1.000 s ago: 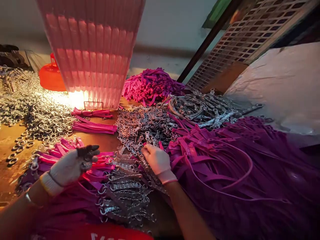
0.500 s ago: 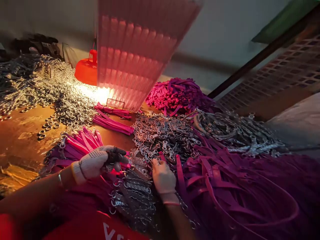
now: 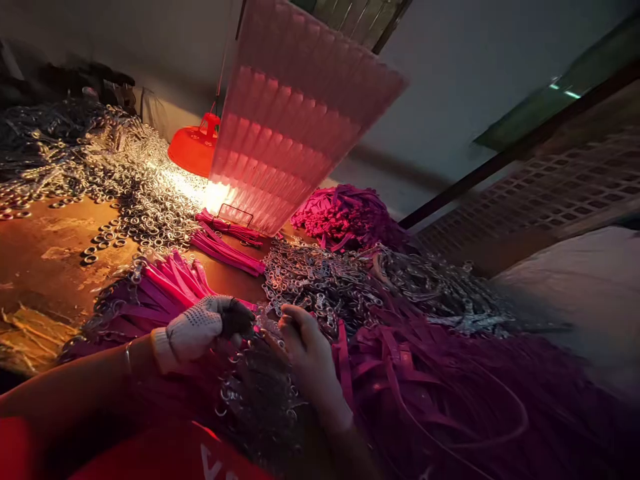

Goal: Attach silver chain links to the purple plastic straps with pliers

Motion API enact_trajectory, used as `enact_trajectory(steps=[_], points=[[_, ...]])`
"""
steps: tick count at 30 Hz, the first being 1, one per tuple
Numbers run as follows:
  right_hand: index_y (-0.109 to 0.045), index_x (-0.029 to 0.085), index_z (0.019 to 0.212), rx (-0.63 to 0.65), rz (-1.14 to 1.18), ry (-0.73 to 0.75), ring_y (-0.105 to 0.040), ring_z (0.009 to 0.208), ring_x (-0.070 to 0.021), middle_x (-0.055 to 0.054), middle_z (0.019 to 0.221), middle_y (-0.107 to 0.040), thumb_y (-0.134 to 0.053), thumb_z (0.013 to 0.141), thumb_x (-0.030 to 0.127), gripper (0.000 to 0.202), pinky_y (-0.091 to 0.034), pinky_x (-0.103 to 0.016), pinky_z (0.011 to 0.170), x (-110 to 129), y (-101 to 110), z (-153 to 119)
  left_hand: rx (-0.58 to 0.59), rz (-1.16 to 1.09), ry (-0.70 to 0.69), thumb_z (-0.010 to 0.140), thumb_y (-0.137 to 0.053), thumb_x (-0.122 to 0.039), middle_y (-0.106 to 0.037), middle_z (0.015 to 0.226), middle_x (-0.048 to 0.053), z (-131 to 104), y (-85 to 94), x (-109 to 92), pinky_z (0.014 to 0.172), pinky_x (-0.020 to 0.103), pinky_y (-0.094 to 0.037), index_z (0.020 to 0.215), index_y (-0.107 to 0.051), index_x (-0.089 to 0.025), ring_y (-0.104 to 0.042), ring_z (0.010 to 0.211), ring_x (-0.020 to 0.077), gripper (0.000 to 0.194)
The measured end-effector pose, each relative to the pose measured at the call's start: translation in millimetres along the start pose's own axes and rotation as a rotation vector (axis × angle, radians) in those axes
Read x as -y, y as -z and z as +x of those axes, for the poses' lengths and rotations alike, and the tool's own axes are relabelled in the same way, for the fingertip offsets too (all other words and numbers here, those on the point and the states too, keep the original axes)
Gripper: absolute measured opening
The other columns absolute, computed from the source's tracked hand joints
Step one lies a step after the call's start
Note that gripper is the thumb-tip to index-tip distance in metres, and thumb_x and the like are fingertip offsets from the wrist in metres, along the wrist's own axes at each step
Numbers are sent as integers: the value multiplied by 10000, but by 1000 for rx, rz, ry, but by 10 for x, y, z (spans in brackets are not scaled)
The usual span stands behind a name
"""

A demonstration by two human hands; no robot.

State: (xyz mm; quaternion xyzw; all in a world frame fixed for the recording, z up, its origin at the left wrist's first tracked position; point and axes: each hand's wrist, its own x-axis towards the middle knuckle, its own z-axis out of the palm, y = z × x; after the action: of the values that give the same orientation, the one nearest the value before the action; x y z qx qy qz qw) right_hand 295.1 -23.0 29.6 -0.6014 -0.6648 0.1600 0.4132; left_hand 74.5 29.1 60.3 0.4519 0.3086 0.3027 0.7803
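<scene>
My left hand (image 3: 207, 327), in a white dotted glove with dark fingertips, is closed around the end of a pink strap; a small bright bit of it shows at the fingertips. My right hand (image 3: 310, 363) is just beside it, fingers bent in toward that strap end; what they pinch, if anything, is hidden. Under the left wrist and behind it spreads a bundle of pink straps (image 3: 173, 283) with metal rings. Below both hands lie dim metal pieces with rings (image 3: 265, 393). Beyond the right hand is a heap of metal clasps (image 3: 320, 280).
A red lamp (image 3: 193, 150) hangs lit at a ribbed translucent panel (image 3: 295, 127). Metal rings and chain-like pieces (image 3: 135, 180) pile at left on the brown table (image 3: 55, 240). Purple straps (image 3: 440, 393) mound at right, with another pink heap (image 3: 350, 217) at the back.
My right hand has moved up and left, from the metal pieces to beside my left hand. The left hand keeps its hold on the strap. The camera view has tilted somewhat.
</scene>
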Motion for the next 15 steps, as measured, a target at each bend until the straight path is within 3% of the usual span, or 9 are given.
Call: enact_trajectory(steps=[3,6,10,13,15], points=[[-553,254,1285,153,-83,237,-637,1038,-204,-79,1151,-643,-483,929,165,374,-531,-336,878,360,-83,58,91,-43,47,743,-662,-266,-600,670,7,3,-33,32,438,174,-303,927,-660,-123,-468,483,56,233],[-575,252,1271,176,-140,365,-649,986,-205,-77,1123,-648,-479,891,105,419,-538,-316,812,461,-162,74,100,-21,55,807,-652,-312,-524,599,-37,-23,-84,32,424,190,-279,925,-627,-144,-389,437,50,207],[-625,236,1168,78,-165,356,-654,862,-187,-49,987,-679,-494,905,122,315,-511,-295,746,423,-151,28,13,171,-54,836,-615,-321,-524,670,-24,-55,-79,44,494,210,-348,822,-573,-144,-434,549,80,182],[-661,225,1096,125,-197,302,-646,798,-175,-35,910,-687,-520,912,161,240,-476,-275,699,446,-73,6,14,440,-221,818,-574,-239,-553,752,-5,-41,-10,63,594,231,-386,806,-563,-145,-465,671,111,95],[-688,218,996,188,-189,279,-637,739,-161,-24,837,-687,-524,906,174,192,-454,-256,658,494,-41,1,54,617,-314,731,-549,-132,-566,776,0,-11,32,69,626,240,-376,800,-568,-147,-471,716,126,74]])
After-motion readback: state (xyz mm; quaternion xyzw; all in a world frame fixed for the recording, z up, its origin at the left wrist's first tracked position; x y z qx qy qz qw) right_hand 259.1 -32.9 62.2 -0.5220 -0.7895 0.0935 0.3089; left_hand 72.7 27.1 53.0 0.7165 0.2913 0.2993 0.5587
